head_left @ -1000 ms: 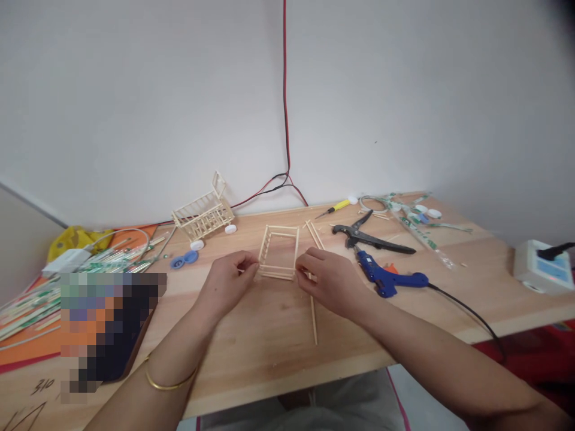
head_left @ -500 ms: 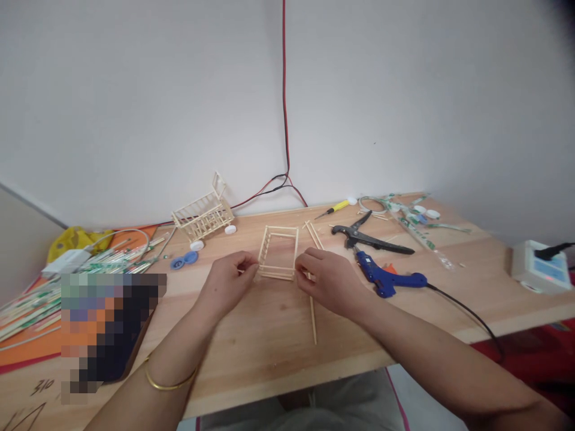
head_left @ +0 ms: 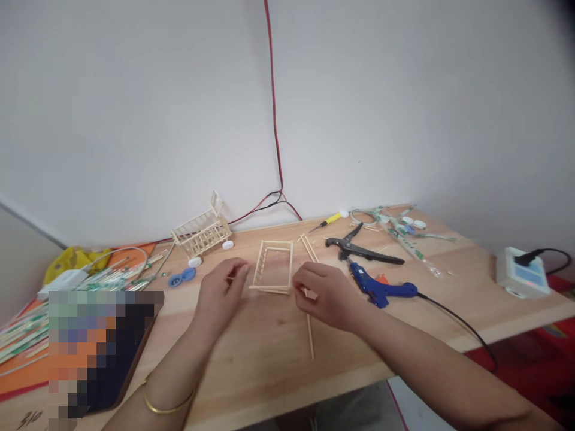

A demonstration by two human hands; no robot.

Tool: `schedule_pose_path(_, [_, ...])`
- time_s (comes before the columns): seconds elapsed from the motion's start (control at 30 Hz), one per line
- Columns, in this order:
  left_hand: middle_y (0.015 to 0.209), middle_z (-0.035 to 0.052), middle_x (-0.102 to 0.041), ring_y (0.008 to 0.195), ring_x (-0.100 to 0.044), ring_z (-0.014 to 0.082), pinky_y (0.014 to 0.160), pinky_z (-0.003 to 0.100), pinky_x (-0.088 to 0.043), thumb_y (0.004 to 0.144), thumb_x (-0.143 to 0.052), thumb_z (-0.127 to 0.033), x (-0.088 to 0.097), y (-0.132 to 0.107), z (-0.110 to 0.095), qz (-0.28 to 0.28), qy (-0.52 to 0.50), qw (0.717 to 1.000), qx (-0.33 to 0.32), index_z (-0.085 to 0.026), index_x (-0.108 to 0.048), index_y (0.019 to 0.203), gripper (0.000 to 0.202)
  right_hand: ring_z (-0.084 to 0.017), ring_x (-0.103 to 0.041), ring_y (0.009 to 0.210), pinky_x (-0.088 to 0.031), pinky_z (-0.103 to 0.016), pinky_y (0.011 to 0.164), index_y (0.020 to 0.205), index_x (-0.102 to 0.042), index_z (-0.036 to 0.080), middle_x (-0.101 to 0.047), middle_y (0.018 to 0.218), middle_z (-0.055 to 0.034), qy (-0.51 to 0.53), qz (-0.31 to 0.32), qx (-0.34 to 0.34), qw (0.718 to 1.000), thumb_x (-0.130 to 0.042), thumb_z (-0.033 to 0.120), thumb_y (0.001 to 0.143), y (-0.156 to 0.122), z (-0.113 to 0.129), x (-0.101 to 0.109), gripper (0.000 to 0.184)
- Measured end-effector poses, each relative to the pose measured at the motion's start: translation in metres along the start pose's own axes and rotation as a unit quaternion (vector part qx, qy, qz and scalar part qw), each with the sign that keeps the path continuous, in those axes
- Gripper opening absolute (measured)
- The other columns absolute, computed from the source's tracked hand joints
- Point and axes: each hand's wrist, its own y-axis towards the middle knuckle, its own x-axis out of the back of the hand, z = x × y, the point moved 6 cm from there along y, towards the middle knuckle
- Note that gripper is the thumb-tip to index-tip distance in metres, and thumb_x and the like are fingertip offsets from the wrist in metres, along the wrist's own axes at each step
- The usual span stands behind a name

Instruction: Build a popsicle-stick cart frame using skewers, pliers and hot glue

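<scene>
A small frame of thin wooden sticks (head_left: 291, 266), with a row of short rungs on its left side, rests on the table in front of me. My right hand (head_left: 321, 293) is closed at its front right corner, fingertips pinched on the frame. To the left, apart from the frame, my left hand (head_left: 223, 293) is pinched, and a bit of thin wooden stick (head_left: 230, 278) shows between its fingers. One long loose stick (head_left: 311, 338) runs out from under my right hand, and more loose sticks (head_left: 311, 248) lie behind it.
A blue glue gun (head_left: 381, 289), black cutters (head_left: 363, 249) and a yellow screwdriver (head_left: 330, 221) lie right. A stick-built cart (head_left: 202, 230) stands back left near blue caps (head_left: 182, 276). Wrapped sticks (head_left: 117, 281) and a blurred dark-edged object (head_left: 130, 353) are left. A power box (head_left: 521, 272) sits far right.
My left hand has drawn back leftward from the frame's front left corner. My right hand stays at the right corner. The whole view has tilted slightly upward.
</scene>
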Motion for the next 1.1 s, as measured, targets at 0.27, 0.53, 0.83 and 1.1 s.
schedule_pose_path(0.27, [0.104, 0.011, -0.059, 0.097, -0.055, 0.0205, 0.084, 0.034, -0.047, 0.081, -0.055, -0.009, -0.01, -0.036, -0.061, -0.063, 0.068, 0.952, -0.291, -0.017, -0.055, 0.112, 0.031, -0.012, -0.048, 0.063, -0.034, -0.023, 0.059, 0.071, -0.054, 0.019, -0.056, 0.066, -0.0009, -0.048, -0.025, 0.073, 0.996, -0.05, 0.009, 0.072, 0.0, 0.011, 0.002, 0.011])
schedule_pose_path(0.53, [0.112, 0.0149, -0.058, 0.109, -0.052, 0.0243, 0.095, 0.042, -0.041, 0.083, -0.052, -0.012, 0.009, -0.029, -0.052, -0.174, 0.096, 0.952, -0.232, -0.014, -0.053, 0.118, 0.035, -0.012, -0.05, 0.062, -0.034, -0.023, 0.059, 0.068, -0.055, 0.018, -0.057, 0.066, -0.0012, -0.084, -0.011, 0.032, 0.996, -0.05, 0.01, 0.073, 0.006, 0.007, 0.01, 0.01])
schedule_pose_path(0.83, [0.08, 0.0032, -0.07, 0.073, -0.063, 0.0168, 0.068, 0.027, -0.047, 0.078, -0.053, -0.027, -0.009, 0.004, 0.013, 0.094, -0.073, 0.991, 0.063, -0.017, -0.067, 0.082, 0.018, -0.011, -0.054, 0.068, -0.035, -0.021, 0.06, 0.084, -0.06, 0.02, -0.059, 0.075, -0.0003, -0.04, 0.076, -0.056, 0.995, -0.052, 0.012, 0.078, 0.006, -0.004, 0.003, 0.012])
schedule_pose_path(1.1, [0.072, 0.0016, -0.067, 0.067, -0.059, 0.0147, 0.059, 0.024, -0.043, 0.068, -0.057, -0.022, -0.014, -0.001, 0.017, 0.157, -0.086, 0.979, 0.1, -0.016, -0.064, 0.077, 0.012, -0.011, -0.054, 0.065, -0.037, -0.021, 0.06, 0.087, -0.063, 0.021, -0.058, 0.075, -0.0004, 0.004, 0.098, -0.094, 0.991, -0.053, 0.012, 0.079, -0.001, -0.012, -0.004, 0.016])
